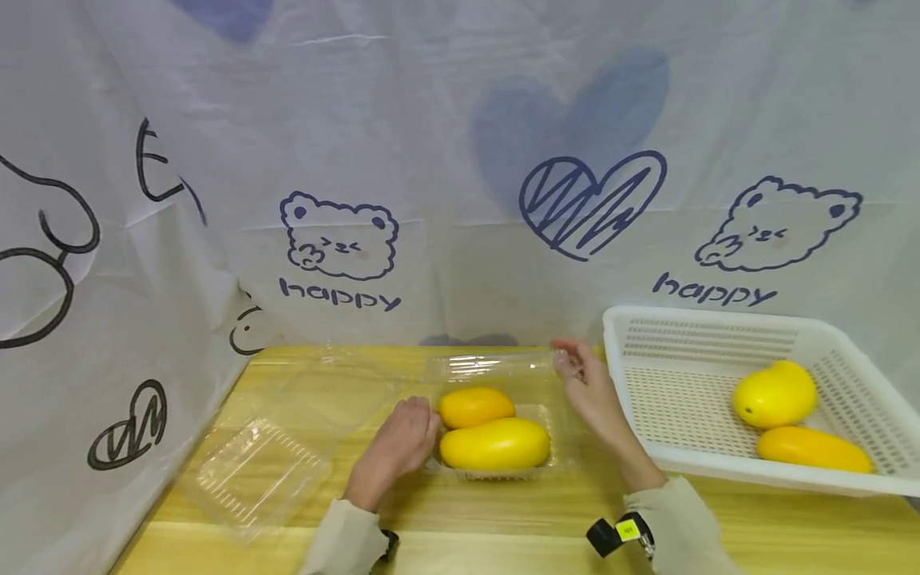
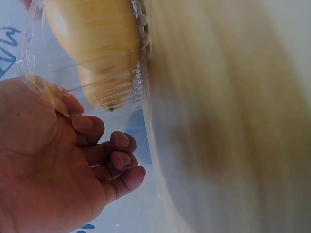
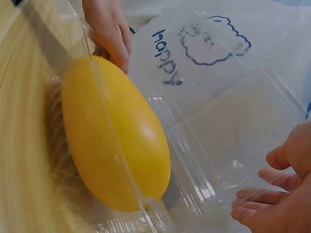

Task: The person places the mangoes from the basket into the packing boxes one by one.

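Two yellow mangoes, a smaller one [image 1: 477, 407] behind a bigger one [image 1: 496, 445], lie in a clear plastic clamshell box [image 1: 517, 474] at the table's middle. Its transparent lid [image 1: 496, 365] stands raised at the back. With thumb and forefinger, my left hand [image 1: 402, 438] pinches the box's left edge; the left wrist view shows the other fingers [image 2: 124, 160] loosely bent. My right hand [image 1: 592, 395] is at the lid's right side. In the right wrist view its fingers [image 3: 262, 196] touch the lid, with the thumb apart from them.
A white slotted basket [image 1: 676, 457] at the right holds two more mangoes, one upper [image 1: 776, 394] and one lower [image 1: 814, 450]. Another clear plastic box [image 1: 262, 471] lies opened on the wooden table [image 1: 460, 551] at the left. Printed cloth [image 1: 446, 160] hangs behind the table.
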A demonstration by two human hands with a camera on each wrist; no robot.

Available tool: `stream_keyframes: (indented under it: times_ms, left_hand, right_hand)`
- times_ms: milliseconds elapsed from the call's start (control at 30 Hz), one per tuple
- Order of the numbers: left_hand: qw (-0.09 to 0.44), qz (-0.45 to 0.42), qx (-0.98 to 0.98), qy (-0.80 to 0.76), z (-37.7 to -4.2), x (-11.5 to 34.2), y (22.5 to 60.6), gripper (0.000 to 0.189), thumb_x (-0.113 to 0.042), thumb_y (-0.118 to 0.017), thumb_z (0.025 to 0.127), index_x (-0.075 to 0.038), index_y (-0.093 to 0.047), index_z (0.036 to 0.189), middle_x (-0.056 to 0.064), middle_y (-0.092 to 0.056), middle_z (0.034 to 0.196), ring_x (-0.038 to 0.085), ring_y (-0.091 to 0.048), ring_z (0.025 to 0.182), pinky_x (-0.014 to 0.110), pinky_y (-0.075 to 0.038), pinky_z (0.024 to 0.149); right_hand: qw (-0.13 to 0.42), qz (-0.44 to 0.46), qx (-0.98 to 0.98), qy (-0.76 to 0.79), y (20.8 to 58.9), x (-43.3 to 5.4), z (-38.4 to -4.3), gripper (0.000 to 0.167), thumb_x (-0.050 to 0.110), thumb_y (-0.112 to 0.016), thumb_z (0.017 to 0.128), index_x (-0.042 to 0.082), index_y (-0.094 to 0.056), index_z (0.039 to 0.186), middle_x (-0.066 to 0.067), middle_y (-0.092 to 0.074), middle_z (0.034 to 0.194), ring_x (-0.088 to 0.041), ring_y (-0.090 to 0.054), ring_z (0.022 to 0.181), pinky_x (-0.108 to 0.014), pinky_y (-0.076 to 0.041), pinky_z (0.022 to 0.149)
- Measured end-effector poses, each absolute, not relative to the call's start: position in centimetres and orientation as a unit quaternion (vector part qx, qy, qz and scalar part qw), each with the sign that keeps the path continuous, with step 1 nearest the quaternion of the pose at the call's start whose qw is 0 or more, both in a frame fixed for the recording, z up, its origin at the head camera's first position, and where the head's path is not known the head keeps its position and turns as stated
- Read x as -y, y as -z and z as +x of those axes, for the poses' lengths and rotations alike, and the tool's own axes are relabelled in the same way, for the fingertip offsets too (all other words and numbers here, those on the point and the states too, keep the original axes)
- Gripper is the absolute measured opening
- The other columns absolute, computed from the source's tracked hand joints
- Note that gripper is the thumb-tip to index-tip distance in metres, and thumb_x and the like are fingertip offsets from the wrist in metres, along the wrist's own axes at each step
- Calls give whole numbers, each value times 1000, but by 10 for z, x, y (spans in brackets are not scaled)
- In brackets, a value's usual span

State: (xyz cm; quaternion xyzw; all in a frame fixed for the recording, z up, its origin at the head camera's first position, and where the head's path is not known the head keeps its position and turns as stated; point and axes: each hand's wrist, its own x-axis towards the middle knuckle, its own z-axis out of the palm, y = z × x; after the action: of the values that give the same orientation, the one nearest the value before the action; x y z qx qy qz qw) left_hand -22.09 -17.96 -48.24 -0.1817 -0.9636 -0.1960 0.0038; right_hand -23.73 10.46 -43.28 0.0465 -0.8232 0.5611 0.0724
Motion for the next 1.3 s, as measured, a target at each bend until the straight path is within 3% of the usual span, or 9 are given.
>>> stream_keyframes:
  times_ms: [233,400,600,667,1000,1167,1300]
  left_hand:
    - [-12,-180,961,208,-234,178,482,30,-13,-34,109,0,-49,87,12,-43,81,32,-46,81,49,-43,85]
    - [-10,-181,960,215,-242,178,483,28,-12,-36,108,-1,-51,87,14,-48,84,36,-51,87,51,-45,89]
    - [-17,-160,955,249,-250,178,485,27,-14,-35,109,-6,-45,85,8,-42,75,25,-44,69,39,-42,68]
    - [-25,-155,953,260,-253,178,485,28,-15,-33,109,-6,-46,86,7,-41,75,22,-42,68,36,-40,66]
    - [-15,-177,950,257,-260,183,486,33,-15,-27,109,2,-53,119,15,-57,105,27,-49,90,48,-46,92]
    - [-46,-145,943,295,-259,187,486,34,-23,-23,110,-5,-52,111,8,-56,92,23,-51,81,42,-46,80]
    - [-80,-142,927,338,-256,189,483,32,-28,-30,113,-6,-53,107,6,-55,86,22,-51,74,39,-44,74]
  right_hand:
    - [78,69,829,-549,435,-106,-227,36,16,-44,110,1,-52,141,-22,-55,144,-36,-53,130,-52,-41,108]
    - [101,66,804,-582,439,-107,-221,35,12,-51,108,0,-55,140,-21,-55,144,-35,-52,134,-48,-40,112]
    - [103,78,798,-589,447,-108,-217,41,-2,-56,101,-1,-54,142,-21,-50,150,-36,-45,142,-40,-39,113]
    - [104,80,798,-588,449,-108,-216,43,-3,-57,100,-1,-53,143,-22,-48,152,-38,-42,143,-39,-38,112]
    - [88,92,837,-532,457,-105,-209,62,-4,-66,94,2,-42,152,-22,-40,157,-41,-38,145,-46,-37,112]
    - [94,102,860,-491,453,-105,-204,64,-1,-70,92,0,-43,151,-23,-43,155,-44,-43,140,-47,-40,110]
    - [95,104,881,-452,447,-107,-198,63,1,-73,91,1,-47,149,-23,-47,152,-46,-49,135,-49,-44,106]
